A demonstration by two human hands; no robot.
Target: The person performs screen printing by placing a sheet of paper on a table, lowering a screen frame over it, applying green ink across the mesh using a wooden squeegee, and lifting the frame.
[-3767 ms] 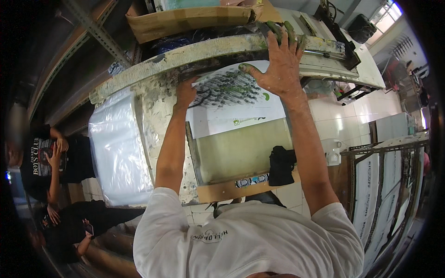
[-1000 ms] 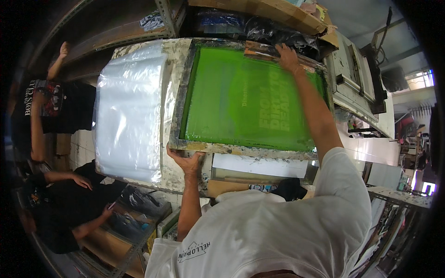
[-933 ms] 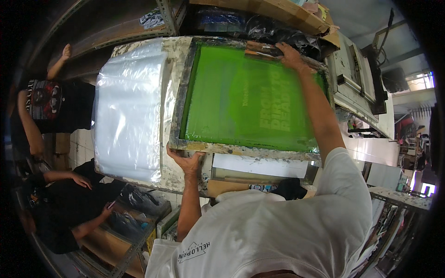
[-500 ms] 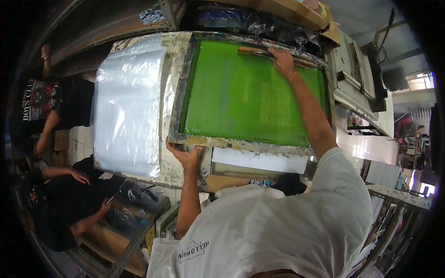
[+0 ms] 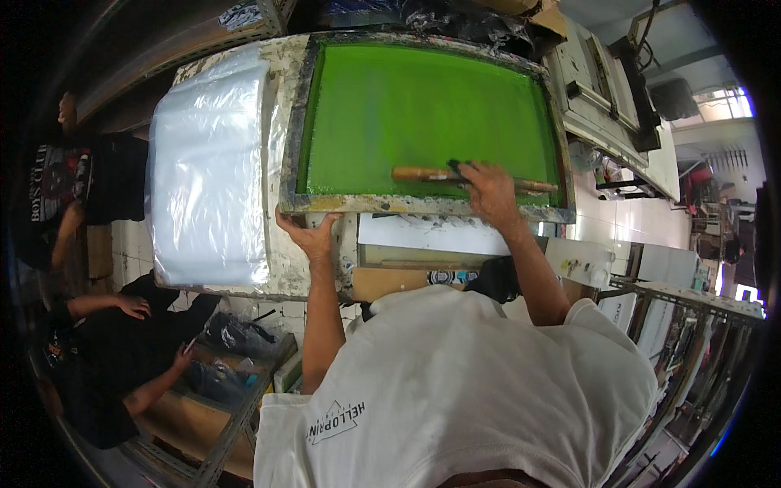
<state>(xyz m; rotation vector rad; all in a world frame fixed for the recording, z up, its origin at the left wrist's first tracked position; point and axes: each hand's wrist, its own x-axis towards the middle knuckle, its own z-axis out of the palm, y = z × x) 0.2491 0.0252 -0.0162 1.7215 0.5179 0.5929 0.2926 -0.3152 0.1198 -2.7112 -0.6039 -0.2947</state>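
A printing screen (image 5: 423,106) with a bright green mesh lies in front of me inside an ink-stained frame (image 5: 350,202). My right hand (image 5: 490,193) is closed around a wooden-handled squeegee (image 5: 423,174), which rests on the mesh close to the frame's near side. Part of the squeegee is hidden behind my fingers. At the frame's near left corner, my left hand (image 5: 313,236) grips the frame from the front, thumb and fingers apart along its edge. A white sheet (image 5: 431,234) shows below the near side of the frame.
A stack of clear plastic sheets or bags (image 5: 207,171) covers the table's left part. Two people in dark clothes are at the left, one holding a phone (image 5: 189,347). A metal rack (image 5: 236,431) stands at lower left, another with panels (image 5: 683,325) at right.
My right hand has drawn the squeegee from the far side of the screen to the near side. My left hand stays at the near left corner.
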